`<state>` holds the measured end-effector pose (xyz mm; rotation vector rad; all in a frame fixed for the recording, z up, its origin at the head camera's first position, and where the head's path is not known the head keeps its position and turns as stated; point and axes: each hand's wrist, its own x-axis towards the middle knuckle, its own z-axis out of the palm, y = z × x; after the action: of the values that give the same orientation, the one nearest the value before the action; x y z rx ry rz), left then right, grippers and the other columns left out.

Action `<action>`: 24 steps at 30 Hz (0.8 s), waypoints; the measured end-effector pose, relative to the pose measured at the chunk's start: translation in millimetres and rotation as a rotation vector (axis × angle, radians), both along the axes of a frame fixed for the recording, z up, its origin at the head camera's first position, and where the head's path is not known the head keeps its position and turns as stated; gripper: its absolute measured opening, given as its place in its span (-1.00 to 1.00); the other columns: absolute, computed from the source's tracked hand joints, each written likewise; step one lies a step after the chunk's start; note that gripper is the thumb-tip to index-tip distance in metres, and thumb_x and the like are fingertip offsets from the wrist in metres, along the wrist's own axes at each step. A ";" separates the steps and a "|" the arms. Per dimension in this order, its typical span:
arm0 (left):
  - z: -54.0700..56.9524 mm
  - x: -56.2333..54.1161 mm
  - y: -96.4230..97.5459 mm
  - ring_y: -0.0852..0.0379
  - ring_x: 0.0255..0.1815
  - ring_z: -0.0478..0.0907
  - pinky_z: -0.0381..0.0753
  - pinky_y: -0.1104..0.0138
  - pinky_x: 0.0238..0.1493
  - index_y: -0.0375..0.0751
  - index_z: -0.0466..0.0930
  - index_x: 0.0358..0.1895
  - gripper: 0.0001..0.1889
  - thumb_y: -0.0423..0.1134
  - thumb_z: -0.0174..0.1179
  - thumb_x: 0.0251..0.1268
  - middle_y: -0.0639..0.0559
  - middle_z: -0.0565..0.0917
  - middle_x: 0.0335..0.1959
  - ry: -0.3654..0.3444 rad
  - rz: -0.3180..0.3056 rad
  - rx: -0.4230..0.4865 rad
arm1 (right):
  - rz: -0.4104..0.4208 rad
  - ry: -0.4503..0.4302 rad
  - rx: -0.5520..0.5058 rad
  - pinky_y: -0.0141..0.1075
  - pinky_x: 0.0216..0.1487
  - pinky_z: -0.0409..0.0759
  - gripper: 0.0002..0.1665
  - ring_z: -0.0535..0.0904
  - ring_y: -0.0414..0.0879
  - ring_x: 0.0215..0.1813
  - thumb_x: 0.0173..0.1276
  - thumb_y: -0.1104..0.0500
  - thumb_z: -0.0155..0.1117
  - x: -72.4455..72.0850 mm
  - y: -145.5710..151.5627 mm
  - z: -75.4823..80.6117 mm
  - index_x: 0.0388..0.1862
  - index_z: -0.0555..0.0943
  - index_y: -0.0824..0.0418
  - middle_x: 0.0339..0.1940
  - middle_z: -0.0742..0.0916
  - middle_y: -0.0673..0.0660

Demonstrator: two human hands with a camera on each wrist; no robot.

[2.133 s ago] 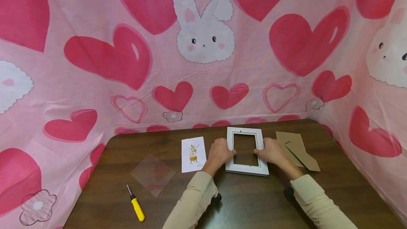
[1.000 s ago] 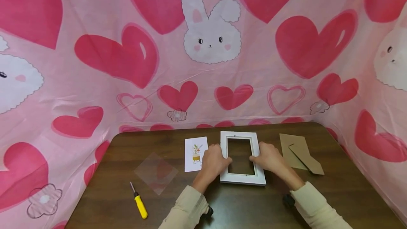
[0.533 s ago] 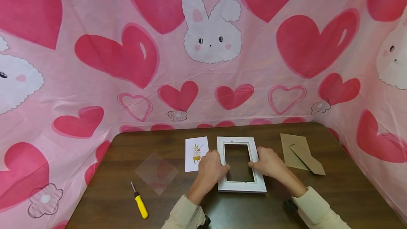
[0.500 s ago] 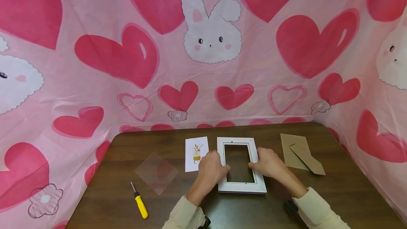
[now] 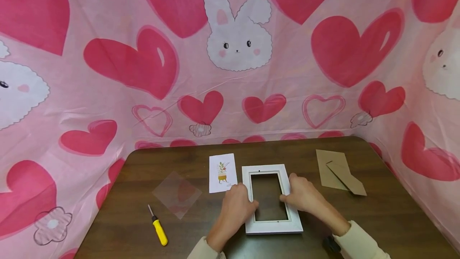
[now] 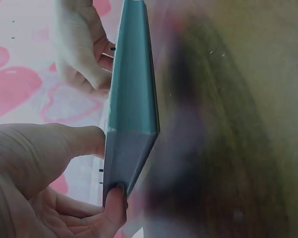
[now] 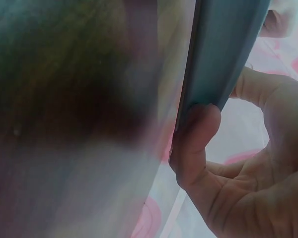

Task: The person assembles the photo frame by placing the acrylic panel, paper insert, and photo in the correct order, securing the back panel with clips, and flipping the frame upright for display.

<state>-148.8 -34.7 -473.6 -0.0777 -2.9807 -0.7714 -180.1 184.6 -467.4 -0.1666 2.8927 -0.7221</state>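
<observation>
A white picture frame (image 5: 274,227) with a bare opening lies between my two hands in the head view, close over the table. My left hand (image 5: 233,207) grips its left side, thumb over the inner edge. On the opposite side my right hand (image 5: 305,196) holds it the same way. In the left wrist view the frame's outer side (image 6: 133,89) shows, with a fingertip of my left hand (image 6: 44,163) pressed on it. The right wrist view has a curled finger of my right hand (image 7: 248,183) against the frame's edge (image 7: 227,49).
A white card (image 5: 214,163) with a potted-plant print lies just left of the frame. Farther left are a clear sheet (image 5: 176,195) and a yellow-handled screwdriver (image 5: 159,232). A brown backing board (image 5: 330,161) with a stand leg lies to the right on the wooden table (image 5: 154,163).
Both hands have drawn the frame toward the body, and a little left, keeping their grip. More of the card shows now. The screwdriver, sheet and backing board have stayed in place.
</observation>
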 end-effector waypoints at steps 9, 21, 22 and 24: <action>-9.4 12.3 -6.2 -0.13 -0.52 0.59 0.55 0.07 -0.50 -0.20 0.48 -0.60 -0.66 -0.17 0.52 -0.14 -0.08 0.59 -0.57 0.036 0.007 0.037 | 0.007 -0.017 -0.002 -0.12 -0.42 0.53 -0.39 0.58 -0.01 -0.43 0.02 0.04 0.66 8.4 -6.4 -1.7 -0.16 0.52 0.36 -0.45 0.64 0.13; -24.7 18.0 -12.7 -0.08 -0.57 0.56 0.51 0.05 -0.54 -0.11 0.42 -0.60 -0.62 -0.14 0.53 -0.17 -0.01 0.53 -0.60 0.037 0.020 0.048 | 0.004 -0.054 -0.007 -0.09 -0.37 0.55 -0.33 0.59 0.00 -0.39 0.03 0.03 0.69 16.8 -10.9 -7.2 -0.10 0.51 0.38 -0.44 0.64 0.14; -22.6 18.7 -12.6 -0.07 -0.56 0.57 0.53 0.05 -0.51 -0.09 0.42 -0.60 -0.61 -0.13 0.55 -0.18 0.00 0.53 -0.59 0.011 0.024 0.052 | 0.004 -0.054 -0.007 -0.09 -0.37 0.55 -0.33 0.58 0.00 -0.39 0.03 0.03 0.69 17.1 -10.8 -7.9 -0.10 0.51 0.38 -0.44 0.64 0.14; -22.8 20.6 -12.4 -0.11 -0.52 0.59 0.56 0.02 -0.48 -0.13 0.47 -0.56 -0.62 -0.10 0.56 -0.16 -0.03 0.56 -0.56 0.016 0.025 0.044 | 0.007 -0.054 -0.010 -0.08 -0.38 0.55 -0.33 0.58 0.00 -0.39 0.02 0.04 0.69 17.9 -10.6 -8.9 -0.10 0.51 0.38 -0.44 0.64 0.14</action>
<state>-128.1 -47.1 -496.4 -0.0441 -2.9425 -0.8296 -162.2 173.9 -476.3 -0.1557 2.8366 -0.7292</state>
